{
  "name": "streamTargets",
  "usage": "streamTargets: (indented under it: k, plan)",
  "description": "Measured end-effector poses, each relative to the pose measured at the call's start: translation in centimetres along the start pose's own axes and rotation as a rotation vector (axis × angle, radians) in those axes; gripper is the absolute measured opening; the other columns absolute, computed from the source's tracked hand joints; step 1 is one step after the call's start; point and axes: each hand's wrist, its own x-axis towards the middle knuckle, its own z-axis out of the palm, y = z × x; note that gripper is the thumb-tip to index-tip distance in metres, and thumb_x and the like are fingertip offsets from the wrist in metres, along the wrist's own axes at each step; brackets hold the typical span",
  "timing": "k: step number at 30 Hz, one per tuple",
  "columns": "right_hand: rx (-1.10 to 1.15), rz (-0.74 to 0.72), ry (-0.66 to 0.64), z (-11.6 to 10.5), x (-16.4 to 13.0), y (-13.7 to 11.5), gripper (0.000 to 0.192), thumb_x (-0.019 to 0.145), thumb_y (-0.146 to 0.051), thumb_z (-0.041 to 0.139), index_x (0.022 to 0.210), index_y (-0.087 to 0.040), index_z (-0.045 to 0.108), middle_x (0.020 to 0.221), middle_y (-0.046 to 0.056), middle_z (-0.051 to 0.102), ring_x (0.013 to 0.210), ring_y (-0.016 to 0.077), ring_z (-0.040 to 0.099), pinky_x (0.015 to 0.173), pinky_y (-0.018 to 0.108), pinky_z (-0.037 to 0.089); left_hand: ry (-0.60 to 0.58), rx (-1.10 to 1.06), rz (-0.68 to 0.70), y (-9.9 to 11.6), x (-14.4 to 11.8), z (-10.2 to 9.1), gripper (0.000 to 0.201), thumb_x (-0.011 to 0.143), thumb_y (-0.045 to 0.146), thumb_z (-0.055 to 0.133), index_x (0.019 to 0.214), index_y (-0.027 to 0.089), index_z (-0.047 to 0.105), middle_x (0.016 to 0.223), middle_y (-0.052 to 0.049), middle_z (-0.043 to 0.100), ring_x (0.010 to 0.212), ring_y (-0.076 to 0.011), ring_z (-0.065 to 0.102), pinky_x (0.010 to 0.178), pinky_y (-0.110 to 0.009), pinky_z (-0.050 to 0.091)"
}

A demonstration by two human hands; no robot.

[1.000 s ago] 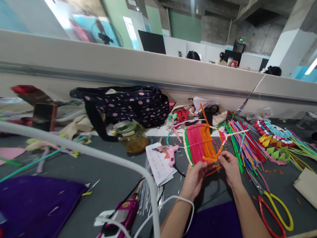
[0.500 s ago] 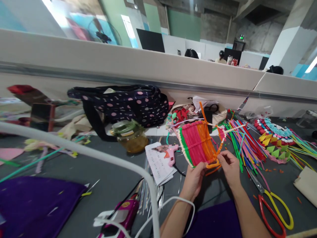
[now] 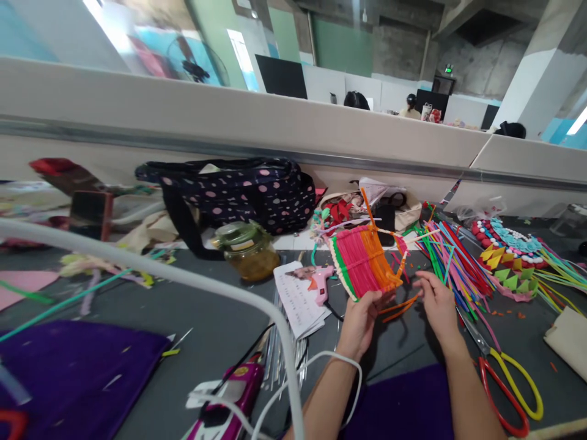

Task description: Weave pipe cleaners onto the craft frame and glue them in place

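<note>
Since a second ago my right hand point(image 3: 438, 304) has slid off the woven piece and now sits just right of it, fingers loosely curled and a little apart, the tips near the loose orange strands that trail from the lower corner; whether they pinch one I cannot tell. My left hand point(image 3: 362, 321) has kept its hold: thumb and fingers pinch the bottom edge of the woven straw mat point(image 3: 364, 260), which I hold tilted up above the dark table point(image 3: 206, 330), its green, pink and orange bands facing me (the orange side nearest my right hand).

Nearest me, a white cable point(image 3: 316, 373) loops over my left forearm, and a purple cloth point(image 3: 73, 379) lies at the near left. A pink device point(image 3: 229, 397) lies by the cable. Red-and-yellow scissors point(image 3: 504, 379) lie on the table right of my right forearm.

Further out, a pink glue gun point(image 3: 318, 282) rests on a printed paper sheet point(image 3: 298, 299), just left of the mat. A glass jar with a green lid point(image 3: 245, 249) stands beyond the paper. Right of the mat a heap of coloured straws point(image 3: 452, 263) fans out, and past it lies a beaded, triangle-trimmed craft piece point(image 3: 507, 260).

Against the partition wall point(image 3: 229, 122) sits a dark polka-dot bag point(image 3: 238, 192).
</note>
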Motion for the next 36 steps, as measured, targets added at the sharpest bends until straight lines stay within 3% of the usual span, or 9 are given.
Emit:
streamTargets:
  k: [3, 8, 11, 14, 21, 26, 28, 32, 36]
  plan:
    - [-0.224, -0.065, 0.076, -3.1, -1.6, 1.1, 0.040, 0.090, -0.028, 0.032, 0.123, -0.018, 0.052, 0.114, 0.012, 0.063, 0.085, 0.0193, 0.063, 0.077, 0.035, 0.049, 0.019, -0.011, -0.032, 0.1, 0.4, -0.5, 0.027, 0.060, 0.016, 0.070, 0.087, 0.011, 0.066, 0.081, -0.010, 0.074, 0.082, -0.0274, 0.070, 0.085, -0.042, 0.051]
    - [-0.796, 0.064, 0.006, -10.8, -8.6, 6.0, 0.040, 0.086, -0.040, 0.040, 0.113, -0.019, 0.059, 0.103, 0.013, 0.064, 0.096, 0.0287, 0.060, 0.083, 0.041, 0.046, 0.035, -0.042, 0.002, 0.3, 0.4, -0.5, 0.030, 0.061, 0.016, 0.071, 0.090, 0.011, 0.066, 0.086, -0.012, 0.074, 0.084, -0.0270, 0.070, 0.087, -0.042, 0.050]
    - [-0.857, 0.127, -0.106, -14.1, -12.7, 9.0, 0.038, 0.082, -0.045, 0.044, 0.105, -0.020, 0.063, 0.091, 0.012, 0.063, 0.083, 0.0273, 0.063, 0.079, 0.040, 0.048, 0.026, -0.077, 0.001, 0.5, 0.1, -0.3, 0.031, 0.061, 0.016, 0.072, 0.091, 0.011, 0.066, 0.088, -0.012, 0.074, 0.087, -0.0279, 0.069, 0.088, -0.042, 0.049]
    - [-0.797, 0.137, -0.138, -15.5, -14.7, 10.7, 0.045, 0.081, -0.047, 0.046, 0.117, -0.022, 0.058, 0.098, 0.011, 0.062, 0.088, 0.0267, 0.063, 0.083, 0.038, 0.048, -0.020, -0.120, -0.023, 0.8, 0.0, -0.1, 0.031, 0.063, 0.017, 0.071, 0.092, 0.011, 0.067, 0.093, -0.013, 0.073, 0.093, -0.0293, 0.068, 0.091, -0.043, 0.046]
    - [-0.578, 0.354, -0.069, -16.3, -13.9, 11.1, 0.057, 0.068, -0.046, 0.060, 0.120, -0.024, 0.059, 0.103, 0.011, 0.068, 0.092, 0.0313, 0.065, 0.081, 0.042, 0.051, -0.055, -0.108, 0.027, 1.1, -0.4, 0.4, 0.026, 0.068, 0.023, 0.070, 0.091, 0.012, 0.068, 0.097, -0.014, 0.072, 0.099, -0.0298, 0.065, 0.094, -0.044, 0.043]
    - [-0.129, 0.568, 0.048, -17.4, -15.3, 8.3, 0.046, 0.059, -0.052, 0.065, 0.097, -0.028, 0.070, 0.099, 0.009, 0.072, 0.094, 0.0316, 0.067, 0.075, 0.038, 0.054, 0.015, -0.067, 0.128, 1.0, -0.9, 0.9, 0.032, 0.066, 0.029, 0.073, 0.095, 0.015, 0.068, 0.097, -0.010, 0.073, 0.098, -0.0278, 0.065, 0.093, -0.042, 0.044]
    - [-0.085, 0.624, 0.094, -16.9, -16.3, 6.7, 0.048, 0.059, -0.060, 0.064, 0.097, -0.032, 0.070, 0.094, 0.011, 0.072, 0.082, 0.0324, 0.069, 0.060, 0.039, 0.055, 0.041, -0.048, 0.158, 0.9, -1.1, 1.0, 0.034, 0.066, 0.031, 0.074, 0.096, 0.016, 0.068, 0.097, -0.009, 0.073, 0.097, -0.0273, 0.066, 0.092, -0.042, 0.044]
    - [-0.037, 0.399, 0.010, -13.3, -16.5, 3.4, 0.068, 0.059, -0.067, 0.061, 0.117, -0.030, 0.061, 0.097, 0.014, 0.070, 0.084, 0.0335, 0.069, 0.060, 0.040, 0.056, 0.075, -0.025, 0.206, 0.6, -1.4, 1.2, 0.037, 0.066, 0.031, 0.075, 0.099, 0.017, 0.067, 0.100, -0.008, 0.072, 0.102, -0.0257, 0.063, 0.095, -0.041, 0.042]
    - [-0.423, 0.075, 0.039, -7.6, -13.2, -0.2, 0.074, 0.066, -0.055, 0.067, 0.131, -0.027, 0.046, 0.121, 0.011, 0.059, 0.110, 0.0313, 0.057, 0.087, 0.040, 0.050, 0.101, 0.023, 0.269, 0.5, -1.8, 1.0, 0.036, 0.068, 0.028, 0.074, 0.101, 0.019, 0.066, 0.103, -0.005, 0.071, 0.108, -0.0227, 0.059, 0.100, -0.036, 0.039]
